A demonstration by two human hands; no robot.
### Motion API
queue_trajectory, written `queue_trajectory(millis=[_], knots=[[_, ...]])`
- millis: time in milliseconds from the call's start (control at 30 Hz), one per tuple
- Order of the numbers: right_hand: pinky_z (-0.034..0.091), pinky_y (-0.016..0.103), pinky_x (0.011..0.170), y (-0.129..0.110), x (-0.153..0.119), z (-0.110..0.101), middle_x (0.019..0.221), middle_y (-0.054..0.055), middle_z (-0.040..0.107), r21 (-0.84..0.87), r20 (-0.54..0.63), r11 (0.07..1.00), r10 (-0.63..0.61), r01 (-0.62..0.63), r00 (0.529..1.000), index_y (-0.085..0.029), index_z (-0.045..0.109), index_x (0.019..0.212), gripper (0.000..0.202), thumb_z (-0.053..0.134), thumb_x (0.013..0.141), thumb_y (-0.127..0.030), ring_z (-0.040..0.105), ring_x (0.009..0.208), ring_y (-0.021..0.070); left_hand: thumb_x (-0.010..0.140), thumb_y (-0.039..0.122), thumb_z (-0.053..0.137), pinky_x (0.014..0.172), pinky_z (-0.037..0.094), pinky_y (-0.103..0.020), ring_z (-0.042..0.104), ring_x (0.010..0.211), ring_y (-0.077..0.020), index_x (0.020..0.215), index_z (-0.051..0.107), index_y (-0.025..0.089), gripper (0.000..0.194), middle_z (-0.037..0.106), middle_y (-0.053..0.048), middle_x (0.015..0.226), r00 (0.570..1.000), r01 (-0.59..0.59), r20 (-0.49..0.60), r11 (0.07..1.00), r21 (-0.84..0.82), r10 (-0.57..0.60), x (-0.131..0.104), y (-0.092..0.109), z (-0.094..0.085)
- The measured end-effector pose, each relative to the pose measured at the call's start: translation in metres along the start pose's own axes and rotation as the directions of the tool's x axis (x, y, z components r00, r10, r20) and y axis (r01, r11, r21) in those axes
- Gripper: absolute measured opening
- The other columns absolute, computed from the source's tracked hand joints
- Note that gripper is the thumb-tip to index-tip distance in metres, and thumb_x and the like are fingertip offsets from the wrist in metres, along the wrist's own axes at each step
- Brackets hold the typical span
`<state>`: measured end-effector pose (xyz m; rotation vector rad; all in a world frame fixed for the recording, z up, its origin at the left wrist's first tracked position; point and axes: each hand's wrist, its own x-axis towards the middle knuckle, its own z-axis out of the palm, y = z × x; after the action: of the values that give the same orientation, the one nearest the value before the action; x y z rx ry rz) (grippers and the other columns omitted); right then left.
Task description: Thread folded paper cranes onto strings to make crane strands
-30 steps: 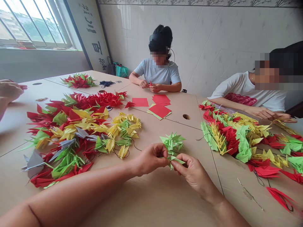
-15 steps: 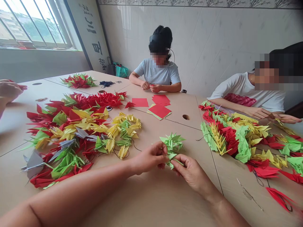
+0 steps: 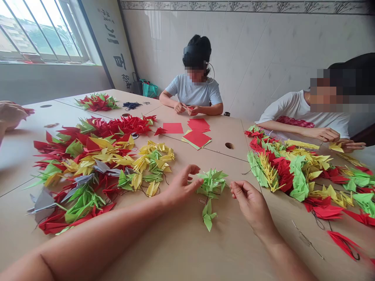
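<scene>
A cluster of green folded-paper pieces (image 3: 213,180) lies on the tan table between my hands. A single green folded piece (image 3: 208,215) rests below it, joined by a dark thread. At the cluster's left edge, my left hand (image 3: 185,185) has its thumb and fingers apart, holding nothing. My right hand (image 3: 249,201) is to the right of the cluster, with thumb and forefinger pinched together; whatever is between them is too small to make out. A small paper tag (image 3: 202,201) lies beside the thread.
A heap of red, yellow, green and grey folded pieces (image 3: 96,156) spreads on the left. Red paper squares (image 3: 198,139) lie farther back. Garlands (image 3: 281,168) and a wire needle (image 3: 307,239) are on the right. Two people sit opposite; another person's hand (image 3: 11,115) is at far left.
Both hands have let go of the small green piece and moved apart. It now lies lower on the table. The person at right has a yellow piece showing between the hands.
</scene>
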<state>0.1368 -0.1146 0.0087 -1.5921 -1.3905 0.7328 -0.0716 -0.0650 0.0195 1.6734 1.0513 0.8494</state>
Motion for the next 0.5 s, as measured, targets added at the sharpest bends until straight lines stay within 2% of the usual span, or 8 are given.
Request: queue_trajectory(millis=[33,167,367,500], knots=[[0.045,0.029,0.065,0.007,0.003,0.002,0.075,0.004,0.059,-0.033,-0.054,0.999,-0.041,0.039,0.998,-0.02,0.056,0.081,0.034,0.05,0.079,-0.053,0.055,0.07,0.0182,0.08,0.039,0.05,0.08,0.045,-0.03,0.051,0.097,-0.0181,0.106,0.049,0.02,0.033,0.052,-0.008,0.113,0.999,-0.025,0.039,0.999,0.033,0.024,0.0,-0.001,0.001],[0.047,0.035,0.076,0.027,0.012,0.01,0.099,0.011,0.06,-0.062,-0.056,0.992,-0.114,0.111,0.992,-0.018,0.055,0.098,0.038,0.05,0.079,-0.052,0.058,0.088,0.0224,0.08,0.038,0.051,0.085,0.043,-0.032,0.052,0.093,-0.0179,0.116,0.046,0.02,0.042,0.056,-0.007,0.11,0.977,-0.137,0.175,0.986,0.099,0.119,0.001,-0.006,0.001],[0.048,0.038,0.075,0.035,0.019,0.01,0.094,0.012,0.063,-0.068,-0.158,0.991,-0.121,0.112,0.98,-0.017,0.056,0.093,0.041,0.046,0.08,-0.055,0.059,0.085,0.0234,0.078,0.02,0.046,0.082,0.044,-0.03,0.053,0.09,-0.016,0.126,0.037,0.021,0.049,0.056,-0.004,0.105,0.955,-0.138,0.277,0.987,0.085,0.109,0.003,-0.009,-0.002],[0.048,0.036,0.075,0.033,0.02,0.012,0.091,0.012,0.064,-0.079,-0.201,0.988,-0.143,0.13,0.969,-0.017,0.057,0.091,0.042,0.044,0.081,-0.055,0.059,0.082,0.0224,0.073,0.019,0.051,0.074,0.045,-0.027,0.053,0.079,-0.0143,0.125,0.036,0.021,0.054,0.056,-0.001,0.091,0.953,-0.181,0.275,0.968,0.173,0.129,0.003,-0.012,0.001]])
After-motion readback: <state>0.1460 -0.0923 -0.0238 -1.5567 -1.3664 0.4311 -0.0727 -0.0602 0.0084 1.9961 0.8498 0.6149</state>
